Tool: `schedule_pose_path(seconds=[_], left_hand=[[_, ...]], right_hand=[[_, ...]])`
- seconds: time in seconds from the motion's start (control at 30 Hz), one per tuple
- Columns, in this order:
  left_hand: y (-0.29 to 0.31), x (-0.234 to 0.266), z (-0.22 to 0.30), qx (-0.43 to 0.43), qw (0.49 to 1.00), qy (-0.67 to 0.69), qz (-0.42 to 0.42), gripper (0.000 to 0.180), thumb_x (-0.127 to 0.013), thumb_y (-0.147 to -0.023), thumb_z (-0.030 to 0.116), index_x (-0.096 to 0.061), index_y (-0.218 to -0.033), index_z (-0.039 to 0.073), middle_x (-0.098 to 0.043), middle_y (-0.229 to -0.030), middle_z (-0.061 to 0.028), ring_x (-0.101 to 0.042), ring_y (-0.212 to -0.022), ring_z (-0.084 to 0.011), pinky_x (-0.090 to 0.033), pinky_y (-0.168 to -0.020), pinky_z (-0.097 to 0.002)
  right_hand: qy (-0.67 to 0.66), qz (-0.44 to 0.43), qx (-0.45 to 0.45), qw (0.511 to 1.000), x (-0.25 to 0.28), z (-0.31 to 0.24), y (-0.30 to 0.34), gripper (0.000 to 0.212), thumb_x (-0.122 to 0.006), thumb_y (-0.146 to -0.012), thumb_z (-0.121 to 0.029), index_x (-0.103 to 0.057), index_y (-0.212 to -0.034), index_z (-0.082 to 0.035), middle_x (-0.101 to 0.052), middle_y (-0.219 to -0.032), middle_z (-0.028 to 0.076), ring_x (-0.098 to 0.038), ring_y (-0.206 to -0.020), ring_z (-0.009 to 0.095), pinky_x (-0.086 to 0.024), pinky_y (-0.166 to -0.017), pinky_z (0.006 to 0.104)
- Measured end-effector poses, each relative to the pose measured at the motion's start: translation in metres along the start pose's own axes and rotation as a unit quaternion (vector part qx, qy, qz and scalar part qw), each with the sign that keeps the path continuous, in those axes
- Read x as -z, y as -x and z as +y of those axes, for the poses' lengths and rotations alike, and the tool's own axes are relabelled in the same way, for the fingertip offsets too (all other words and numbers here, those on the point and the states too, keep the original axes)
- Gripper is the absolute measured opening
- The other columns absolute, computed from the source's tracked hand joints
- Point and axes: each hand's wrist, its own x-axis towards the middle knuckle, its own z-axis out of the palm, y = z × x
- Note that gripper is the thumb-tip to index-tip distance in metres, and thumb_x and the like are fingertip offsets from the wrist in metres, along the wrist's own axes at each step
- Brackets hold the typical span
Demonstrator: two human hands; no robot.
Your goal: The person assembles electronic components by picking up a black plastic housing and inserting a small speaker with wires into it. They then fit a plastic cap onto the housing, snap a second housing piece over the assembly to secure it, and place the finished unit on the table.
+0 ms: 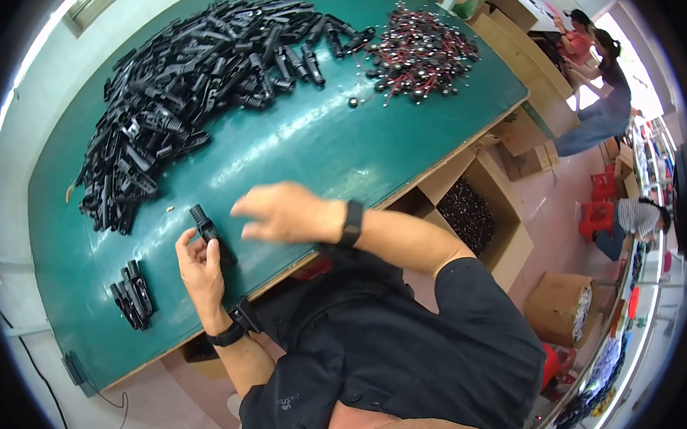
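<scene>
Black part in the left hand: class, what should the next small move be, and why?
Probably bring the right hand to the black part: the left hand holds it, while the right is apart from it, blurred, and seems to hold nothing.

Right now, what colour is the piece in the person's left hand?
The piece is black; the head view shows it best.

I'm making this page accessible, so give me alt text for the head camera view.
A person's left hand holds a black part at a green table, with the blurred right hand beside it. Beyond lie a large heap of black parts and a smaller pile of red-wired pieces.
</scene>
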Motion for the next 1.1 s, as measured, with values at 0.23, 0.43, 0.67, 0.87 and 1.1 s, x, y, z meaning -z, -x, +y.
schedule_pose_path(seconds=[0.23, 0.43, 0.67, 0.87, 1.1], left_hand=[[0.014, -0.024, 0.011, -0.041, 0.999, -0.023, -0.017, 0.038, -0.061, -0.106, 0.008, -0.052, -0.143, 0.004, -0.069, -0.109, -0.0041, -0.057, -0.087, -0.0079, -0.046, -0.076, -0.0241], [0.022, -0.031, 0.019, -0.044, 0.998, 0.05, -0.016, 0.034, -0.055, -0.109, 0.008, -0.052, -0.144, 0.004, -0.069, -0.115, -0.0069, -0.059, -0.089, -0.0092, -0.048, -0.078, -0.0242], [0.033, -0.019, 0.03, 0.033, 0.984, 0.167, 0.057, 0.033, -0.05, -0.112, 0.013, -0.05, -0.144, 0.005, -0.067, -0.12, -0.0104, -0.058, -0.079, -0.0093, -0.046, -0.067, -0.0226], [0.029, -0.004, -0.004, 0.017, 0.974, 0.226, 0.025, 0.035, -0.051, -0.113, 0.015, -0.048, -0.147, 0.007, -0.065, -0.119, -0.0093, -0.052, -0.073, -0.0081, -0.041, -0.06, -0.0219], [0.035, 0.034, -0.032, 0.002, 0.982, 0.184, 0.041, 0.054, -0.079, -0.094, 0.008, -0.053, -0.142, 0.005, -0.064, -0.119, -0.0052, -0.06, -0.091, -0.0096, -0.051, -0.073, -0.0225]], right_hand=[[0.417, 0.061, -0.253, 0.871, 0.167, 0.132, 0.03, 0.02, -0.071, -0.093, -0.024, -0.068, -0.104, -0.007, -0.072, -0.1, 0.017, -0.071, -0.092, 0.04, -0.059, -0.08, 0.0487], [0.37, 0.009, -0.322, 0.871, 0.184, 0.153, 0.042, 0.019, -0.066, -0.095, -0.022, -0.064, -0.103, -0.006, -0.072, -0.096, 0.02, -0.072, -0.091, 0.043, -0.059, -0.078, 0.0531], [0.324, -0.008, -0.306, 0.895, 0.164, 0.135, 0.034, 0.021, -0.065, -0.097, -0.024, -0.062, -0.104, -0.005, -0.073, -0.096, 0.02, -0.072, -0.09, 0.044, -0.058, -0.078, 0.0539], [0.337, -0.047, -0.307, 0.889, 0.137, 0.125, 0.025, 0.022, -0.066, -0.096, -0.026, -0.062, -0.106, -0.007, -0.072, -0.105, 0.022, -0.07, -0.098, 0.046, -0.056, -0.083, 0.0563], [0.31, 0.041, -0.143, 0.939, 0.084, 0.096, 0.014, 0.018, -0.062, -0.094, -0.009, -0.066, -0.111, -0.007, -0.071, -0.092, 0.017, -0.07, -0.08, 0.036, -0.058, -0.072, 0.0438]])
